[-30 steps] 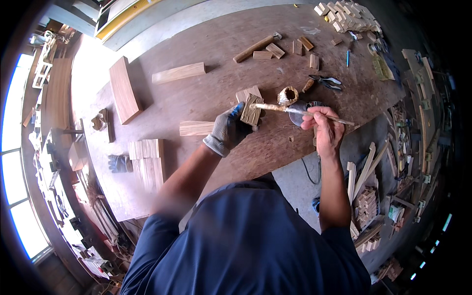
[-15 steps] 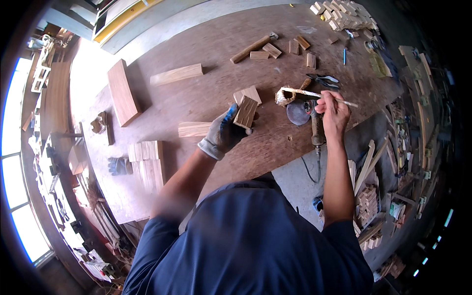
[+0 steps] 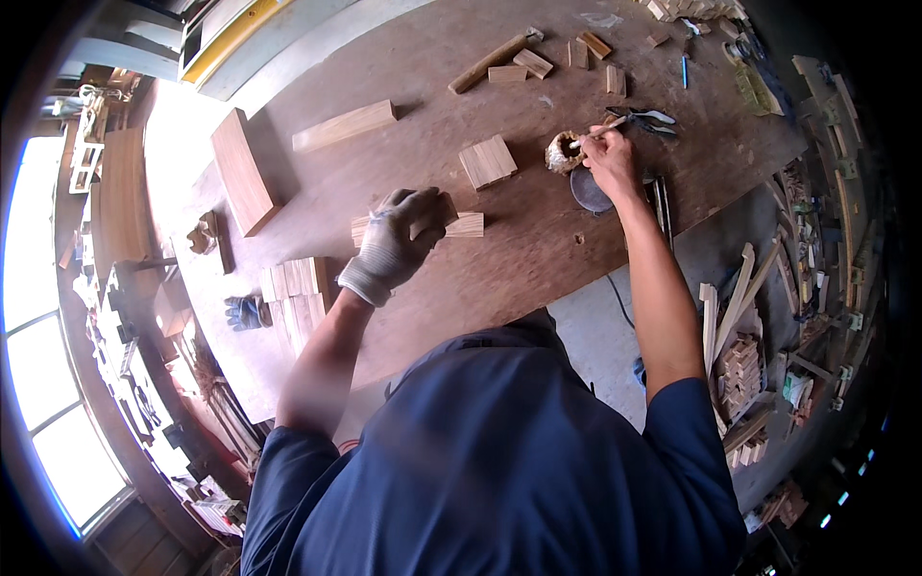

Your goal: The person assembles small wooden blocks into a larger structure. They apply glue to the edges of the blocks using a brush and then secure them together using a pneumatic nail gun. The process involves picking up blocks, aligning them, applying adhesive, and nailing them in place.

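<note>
My left hand (image 3: pixel 396 240), in a grey-white work glove, is closed around a small wooden block (image 3: pixel 446 207) whose shaded side shows beside the fingers. Under and past that hand lies a pale wood strip (image 3: pixel 467 226), partly covered by the glove. My bare right hand (image 3: pixel 611 158) pinches a thin stick-like brush (image 3: pixel 582 143), its end at the mouth of a small crusted pot (image 3: pixel 560 154). Between the two hands, a square-looking wood piece (image 3: pixel 489 161) rests on the table. Next to the pot, a grey disc of a power tool (image 3: pixel 590 190) sits partly beneath my right wrist.
Dark-handled pliers (image 3: pixel 653 119) lie beyond my right hand. Short wood offcuts and a hammer (image 3: pixel 490 65) lie at the far side. At left are a thick board (image 3: pixel 244 173), stacked blocks (image 3: pixel 296 288) and a spare glove (image 3: pixel 247 312). The table edge (image 3: pixel 547 305) runs close to my body.
My left hand has moved left and turned over with the block, coming down over the pale strip. My right hand has gone left and away from me, bringing the brush into the pot's mouth.
</note>
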`<state>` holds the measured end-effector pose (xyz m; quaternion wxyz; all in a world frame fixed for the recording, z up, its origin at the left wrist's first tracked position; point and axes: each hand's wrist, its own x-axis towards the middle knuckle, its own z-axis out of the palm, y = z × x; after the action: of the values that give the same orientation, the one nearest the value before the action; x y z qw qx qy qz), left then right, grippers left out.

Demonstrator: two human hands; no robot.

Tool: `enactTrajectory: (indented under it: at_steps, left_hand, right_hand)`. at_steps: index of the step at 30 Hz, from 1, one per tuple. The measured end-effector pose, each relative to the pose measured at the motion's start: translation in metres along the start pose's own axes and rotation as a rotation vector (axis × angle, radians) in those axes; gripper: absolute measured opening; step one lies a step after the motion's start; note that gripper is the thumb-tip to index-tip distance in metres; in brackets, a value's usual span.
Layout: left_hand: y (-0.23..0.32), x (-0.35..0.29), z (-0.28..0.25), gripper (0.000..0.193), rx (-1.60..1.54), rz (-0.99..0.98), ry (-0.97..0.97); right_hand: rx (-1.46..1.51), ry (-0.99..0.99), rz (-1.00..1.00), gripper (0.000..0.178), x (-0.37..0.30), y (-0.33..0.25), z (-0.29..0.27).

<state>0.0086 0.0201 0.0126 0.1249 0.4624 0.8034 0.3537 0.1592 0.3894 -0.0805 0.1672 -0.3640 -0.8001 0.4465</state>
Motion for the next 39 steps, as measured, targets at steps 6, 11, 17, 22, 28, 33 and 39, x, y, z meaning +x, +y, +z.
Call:
enactTrajectory:
  at_steps: [6, 11, 17, 22, 28, 33, 39]
  left_hand:
    - [-0.014, -0.01, 0.034, 0.053, 0.088, 0.006, -0.2]
    - [-0.013, 0.001, 0.055, 0.054, 0.132, 0.02, -0.289]
    - [-0.019, 0.008, 0.064, 0.049, 0.157, 0.047, -0.294]
    - [-0.02, 0.011, 0.067, 0.051, 0.189, 0.04, -0.3]
    - [-0.015, 0.014, 0.065, 0.054, 0.203, -0.008, -0.343]
    - [-0.015, 0.014, 0.067, 0.055, 0.218, 0.001, -0.362]
    - [-0.015, 0.015, 0.067, 0.06, 0.201, 0.021, -0.343]
  right_hand:
    - [-0.377, -0.132, -0.018, 0.038, -0.103, 0.006, 0.016]
    - [-0.519, -0.132, -0.188, 0.05, -0.182, 0.053, 0.047]
    - [-0.628, -0.228, -0.146, 0.064, -0.196, 0.034, 0.049]
    - [-0.631, -0.222, -0.17, 0.066, -0.195, 0.038, 0.048]
    - [-0.653, -0.214, -0.178, 0.067, -0.196, 0.039, 0.049]
    - [-0.649, -0.213, -0.183, 0.067, -0.196, 0.038, 0.049]
    - [-0.653, -0.21, -0.181, 0.068, -0.197, 0.041, 0.051]
